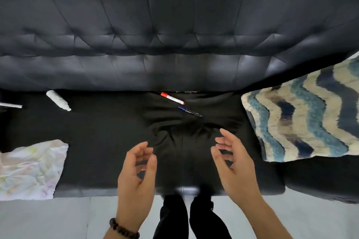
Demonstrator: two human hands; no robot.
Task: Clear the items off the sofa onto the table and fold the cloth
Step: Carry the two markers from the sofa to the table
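Black tufted leather sofa (174,35) fills the view. On its seat, near the backrest, lie a red-capped white marker (172,98) and, just beside it, a blue-capped dark pen (190,111). A white plastic tube (58,100) lies well to the left. Crumpled pale pastel cloth (31,169) lies at the front-left seat edge. Left hand (136,170) and right hand (233,165) hover above the seat's middle, each grip wide, fingers loosely curved, holding nothing.
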